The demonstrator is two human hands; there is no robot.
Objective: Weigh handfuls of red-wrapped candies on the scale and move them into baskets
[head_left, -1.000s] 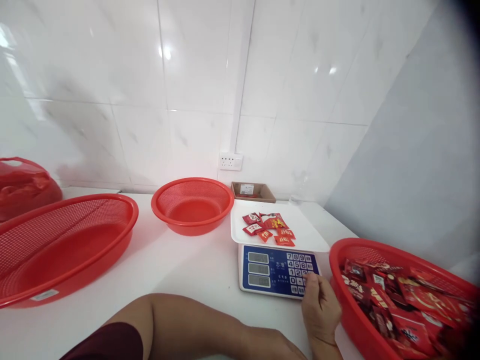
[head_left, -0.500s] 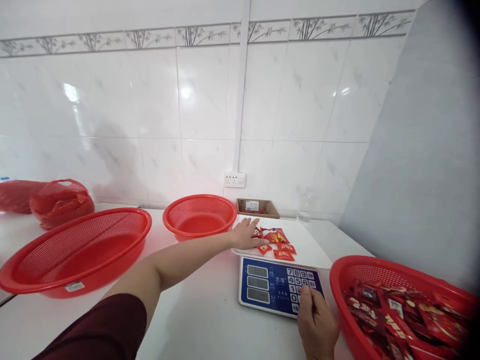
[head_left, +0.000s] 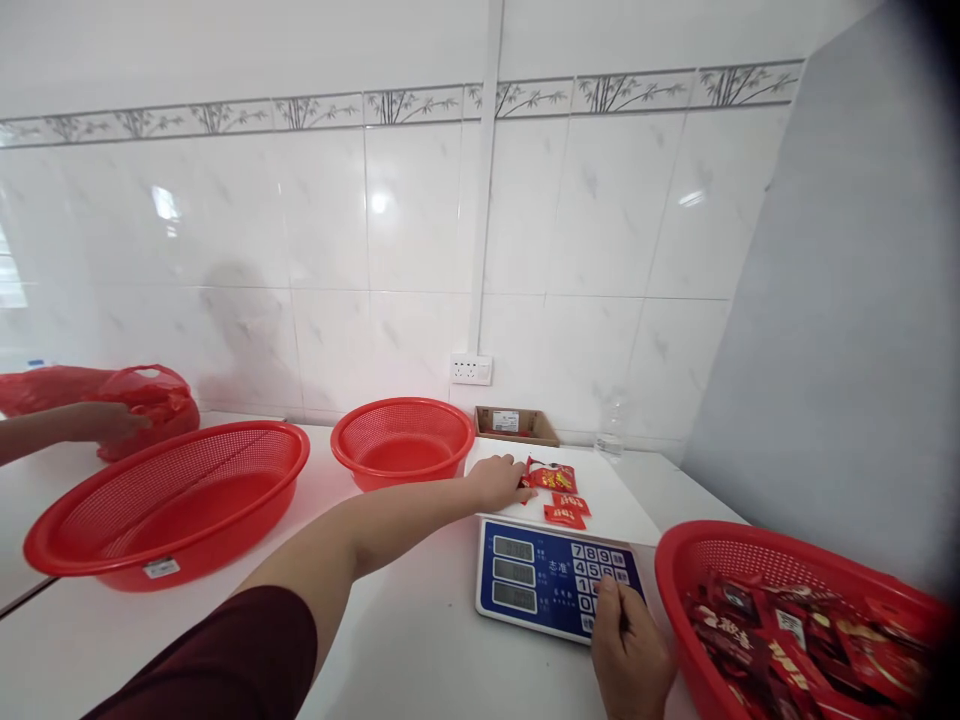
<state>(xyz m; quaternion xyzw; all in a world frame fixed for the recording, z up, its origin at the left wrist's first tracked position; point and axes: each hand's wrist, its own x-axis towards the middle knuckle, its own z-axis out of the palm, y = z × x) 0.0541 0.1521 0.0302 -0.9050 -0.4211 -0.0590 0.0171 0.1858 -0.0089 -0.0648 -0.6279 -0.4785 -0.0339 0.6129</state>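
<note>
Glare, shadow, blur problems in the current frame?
Head view: glare spots on the tiled wall, soft shadow at left; head view: dark blurred right edge cuts into the packet-filled basket; head view: scale displays dim, digits hard to read.

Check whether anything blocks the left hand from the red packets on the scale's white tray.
Nothing visible does. The left hand is right at the left side of the red packets on the white tray. The right hand is at the keypad, on the near side, not between them.
</note>
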